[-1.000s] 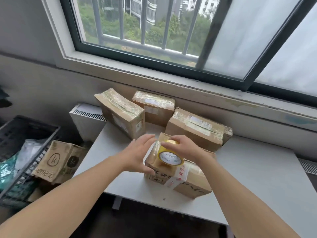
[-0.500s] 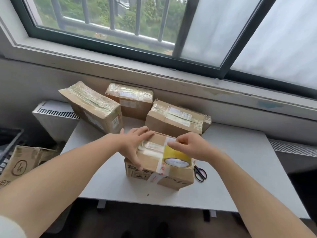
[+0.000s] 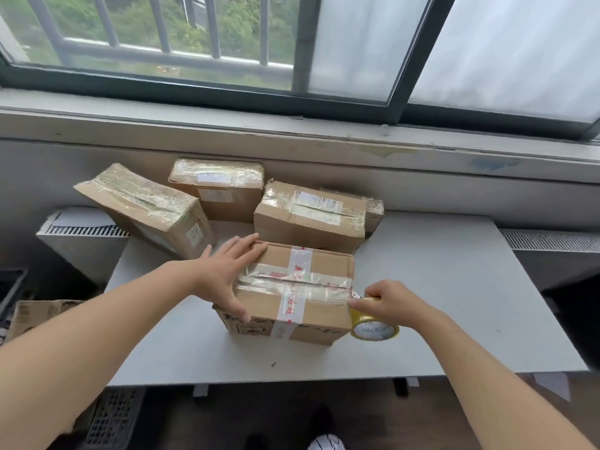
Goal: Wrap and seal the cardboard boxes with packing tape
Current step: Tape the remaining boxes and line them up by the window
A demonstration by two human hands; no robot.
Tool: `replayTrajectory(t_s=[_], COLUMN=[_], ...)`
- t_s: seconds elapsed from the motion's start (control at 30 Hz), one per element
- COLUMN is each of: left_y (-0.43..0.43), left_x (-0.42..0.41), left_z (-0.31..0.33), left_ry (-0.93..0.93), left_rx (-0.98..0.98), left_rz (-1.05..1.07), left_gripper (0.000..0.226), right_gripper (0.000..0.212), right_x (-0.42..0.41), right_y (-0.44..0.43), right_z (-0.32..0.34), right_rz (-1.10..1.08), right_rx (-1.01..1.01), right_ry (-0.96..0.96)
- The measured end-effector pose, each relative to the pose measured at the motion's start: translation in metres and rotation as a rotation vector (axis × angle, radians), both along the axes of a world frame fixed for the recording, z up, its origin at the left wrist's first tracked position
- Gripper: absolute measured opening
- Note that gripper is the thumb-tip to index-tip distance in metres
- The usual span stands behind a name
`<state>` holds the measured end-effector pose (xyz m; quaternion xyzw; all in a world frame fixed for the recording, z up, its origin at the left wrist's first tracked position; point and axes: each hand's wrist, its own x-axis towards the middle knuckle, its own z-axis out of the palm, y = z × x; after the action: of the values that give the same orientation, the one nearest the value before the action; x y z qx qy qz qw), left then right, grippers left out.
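Note:
A brown cardboard box (image 3: 319,311) with white, red-printed tape crossed over its top sits in the middle of the white table (image 3: 454,303). A fresh strip of clear tape runs across its top seam to the right edge. My left hand (image 3: 230,271) lies flat with spread fingers on the box's left end. My right hand (image 3: 389,303) grips a yellowish roll of packing tape (image 3: 373,328) just past the box's right edge, the tape still joined to the box.
Three taped cardboard boxes (image 3: 311,214) (image 3: 219,186) (image 3: 146,206) stand at the back of the table under the window sill. A radiator (image 3: 84,235) sits left, another cardboard box (image 3: 39,315) and a black crate (image 3: 110,417) lie on the floor at the left.
My right hand has drawn the roll from the middle of the box top to beyond its right edge, laying tape along the seam. The scissors are now hidden. The view has tilted down.

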<state>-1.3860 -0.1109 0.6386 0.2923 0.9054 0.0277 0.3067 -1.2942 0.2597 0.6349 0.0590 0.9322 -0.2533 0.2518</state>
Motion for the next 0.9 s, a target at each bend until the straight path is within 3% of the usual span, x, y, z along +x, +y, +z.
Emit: replayTrajectory(t_s=[0.17,0.57,0.77,0.9], left_y=[0.015,0.16,0.143,0.1], left_x=[0.035,0.095,0.088,0.065], left_z=[-0.009,-0.033,-0.027,-0.03], left_ry=[0.362,0.304,0.28,0.319], left_rx=[-0.141,0.121,0.186,0.089], left_rz=[-0.283,-0.308,-0.279,-0.191], left_gripper=[0.115,0.117,0.103,0.116], right_gripper=[0.052,0.046,0.06,0.07], right_x=[0.001,0.003,0.005,0.006], right_y=[-0.002,0.001,0.002,0.004], right_z=[-0.011,-0.019,-0.024,-0.027], right_rz=[-0.018,0.005,-0.011,-0.033], right_rx=[-0.067,-0.085,-0.11,-0.119], right_ry=[-0.012,-0.017,0.01,0.012])
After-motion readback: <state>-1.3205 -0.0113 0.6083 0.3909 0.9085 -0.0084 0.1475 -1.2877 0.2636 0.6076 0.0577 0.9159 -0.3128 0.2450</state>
